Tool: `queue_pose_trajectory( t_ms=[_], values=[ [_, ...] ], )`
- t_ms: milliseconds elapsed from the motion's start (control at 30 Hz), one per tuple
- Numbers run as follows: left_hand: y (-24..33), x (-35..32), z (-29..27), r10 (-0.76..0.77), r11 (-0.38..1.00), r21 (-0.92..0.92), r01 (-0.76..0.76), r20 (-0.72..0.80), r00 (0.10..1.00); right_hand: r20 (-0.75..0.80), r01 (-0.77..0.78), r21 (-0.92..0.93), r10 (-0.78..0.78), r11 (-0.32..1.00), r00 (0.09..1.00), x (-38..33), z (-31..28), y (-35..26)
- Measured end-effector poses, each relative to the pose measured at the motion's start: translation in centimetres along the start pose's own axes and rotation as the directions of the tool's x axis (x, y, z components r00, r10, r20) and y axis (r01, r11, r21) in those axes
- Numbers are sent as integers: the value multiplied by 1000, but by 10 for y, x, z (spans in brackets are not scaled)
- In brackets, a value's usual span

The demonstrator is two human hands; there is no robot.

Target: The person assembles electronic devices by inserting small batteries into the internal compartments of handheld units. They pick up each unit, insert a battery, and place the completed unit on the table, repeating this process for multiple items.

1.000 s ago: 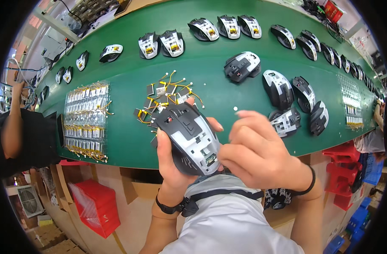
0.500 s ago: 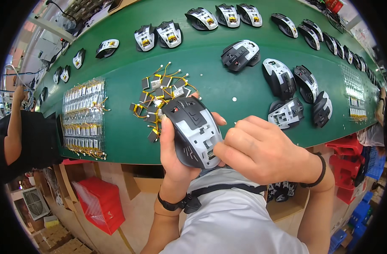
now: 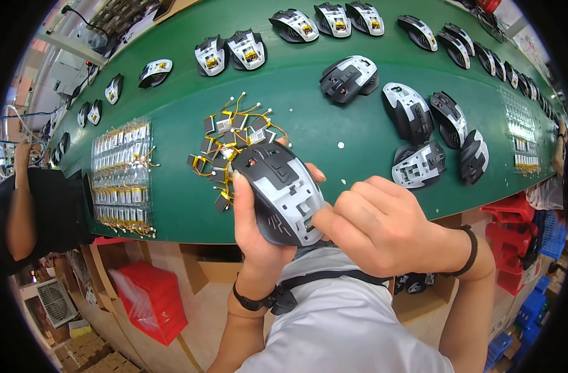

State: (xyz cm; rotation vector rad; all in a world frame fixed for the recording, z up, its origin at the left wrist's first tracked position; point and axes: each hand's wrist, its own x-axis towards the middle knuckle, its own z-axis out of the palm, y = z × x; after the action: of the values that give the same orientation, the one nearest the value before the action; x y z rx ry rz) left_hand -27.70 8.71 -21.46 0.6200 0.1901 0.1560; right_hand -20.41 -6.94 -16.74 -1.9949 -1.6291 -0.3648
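Note:
My left hand (image 3: 254,233) is wrapped round a black and light-grey computer mouse (image 3: 290,177), held tilted above the near edge of the green table. White inner plates and small openings show on its upper side. My right hand (image 3: 383,227) is closed, its fingertips pressed to an opening near the mouse's lower end. What these fingers pinch, if anything, is hidden. Just beyond the held mouse lies a loose pile of small flat batteries (image 3: 224,125) with yellow tape and thin coloured wires. Several similar mice (image 3: 414,166) rest to the right.
A clear tray of batteries (image 3: 123,177) lies at left, another tray (image 3: 520,124) at far right. Mice with yellow-taped batteries (image 3: 246,51) line the table's far side. A red bin (image 3: 150,301) stands below the table. Another person's arm (image 3: 21,211) is at far left.
Both hands and the mouse keep nearly the same position, with the right fingertips still at its lower opening. The whole view has shifted slightly. The other person's arm at far left has moved.

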Motion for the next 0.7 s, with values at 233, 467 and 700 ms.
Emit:
queue_pose_trajectory(
  t_ms=[233, 467, 700],
  values=[
    [0, 0, -2, -11, 998, -67, 15, 54, 998, -37, -33, 178, 40, 984, 999, -9, 5, 2],
    [-3, 0, 1, -7, 1000, 7, 6, 36, 999, -59, -80, 296, 102, 952, 993, -18, 12, -5],
    [-15, -1, 13, 45, 997, 54, -46, 16, 999, -147, -146, 271, 191, 951, 970, -34, 20, -13]
  ],
)
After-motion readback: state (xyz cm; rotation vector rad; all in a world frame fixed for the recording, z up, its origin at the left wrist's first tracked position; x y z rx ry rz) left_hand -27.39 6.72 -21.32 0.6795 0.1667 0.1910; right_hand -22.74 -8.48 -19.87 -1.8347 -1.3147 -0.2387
